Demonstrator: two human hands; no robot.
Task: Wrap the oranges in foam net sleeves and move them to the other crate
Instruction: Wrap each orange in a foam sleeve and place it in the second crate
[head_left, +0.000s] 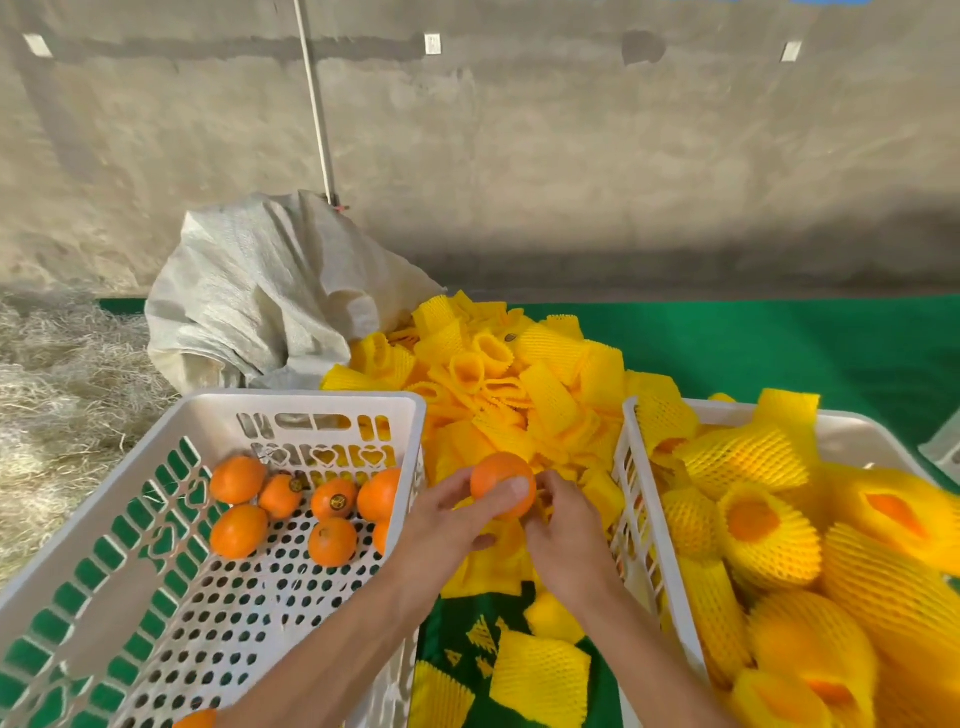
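Currently, left of the hands: white perforated crate (156, 545) with several bare oranges (283, 506) loose on its floor. Beyond it, a white woven sack (260, 291) against the wall. Left hand (457, 525) grips one bare orange (498, 480), thumb across its front, fingers curled behind, held up in the gap between the two crates. Right hand (563, 525) touches the orange's right side, fingers bent at a yellow foam net sleeve (543, 506); how firmly it pinches is unclear. Just beyond both hands, a heap of loose sleeves (509, 384) on green tabletop (805, 348). Right of the hands: second white crate (636, 499) piled with sleeved oranges (753, 525).
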